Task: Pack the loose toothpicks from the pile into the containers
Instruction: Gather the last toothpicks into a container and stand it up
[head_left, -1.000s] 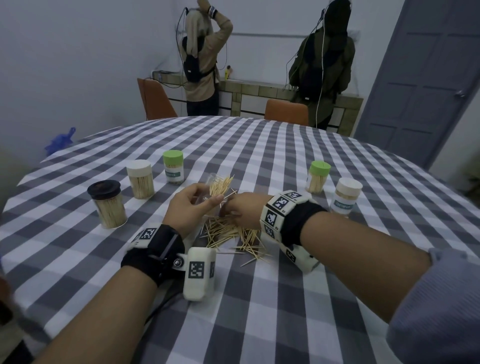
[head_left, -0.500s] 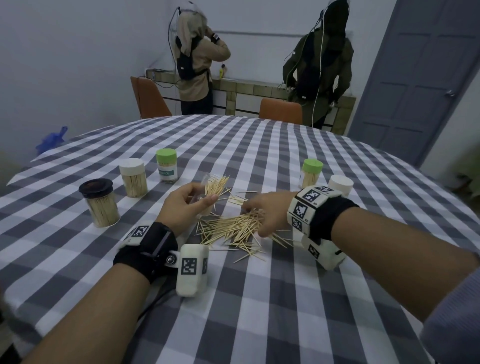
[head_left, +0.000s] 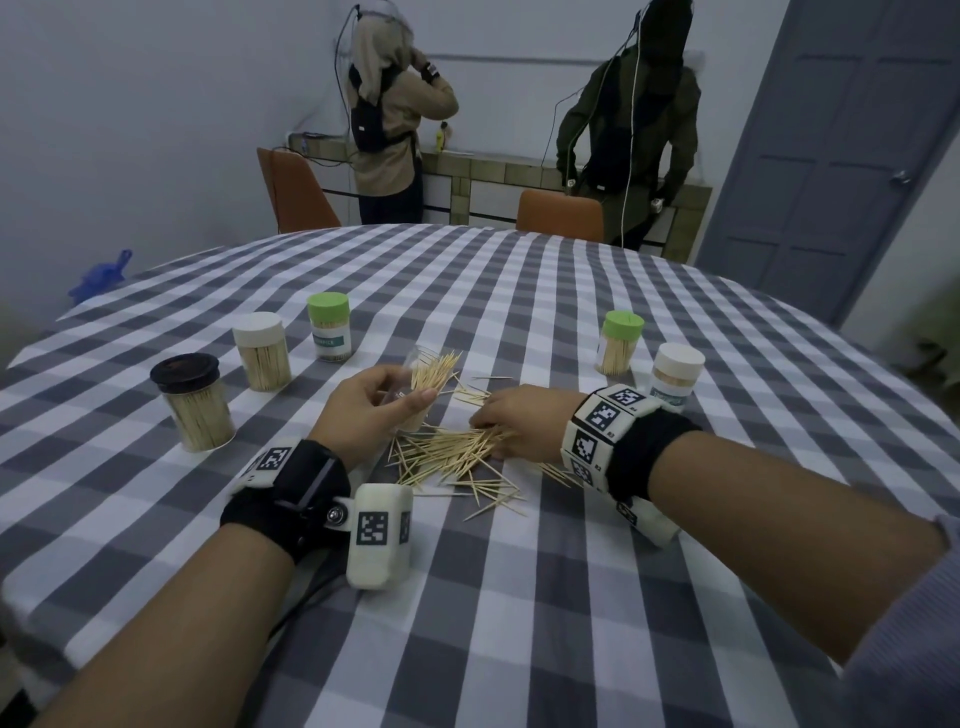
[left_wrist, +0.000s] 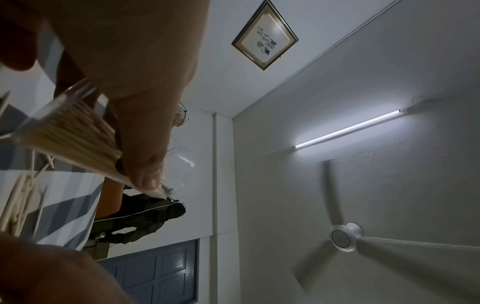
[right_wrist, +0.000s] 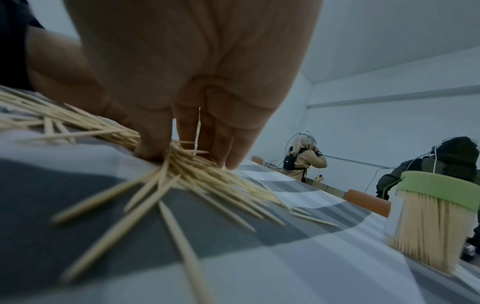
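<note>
My left hand (head_left: 371, 410) grips a clear open container (head_left: 415, 379), tilted, with toothpicks sticking out of its mouth; the left wrist view shows the same container (left_wrist: 64, 131) under my thumb. A pile of loose toothpicks (head_left: 452, 457) lies on the checked tablecloth between my hands. My right hand (head_left: 511, 423) is down on the pile's right side, its fingertips (right_wrist: 153, 152) pinching a bunch of toothpicks (right_wrist: 197, 170) against the cloth.
Closed filled containers stand around: black-lidded (head_left: 192, 402), white-lidded (head_left: 261, 351) and green-lidded (head_left: 329, 327) on the left, green-lidded (head_left: 620, 343) and white-lidded (head_left: 675, 374) on the right. Two people stand beyond the round table (head_left: 519, 597), near orange chairs (head_left: 561, 213).
My right hand left the container's mouth, moved right and came down on the pile, gathering toothpicks. The left hand kept holding the tilted container.
</note>
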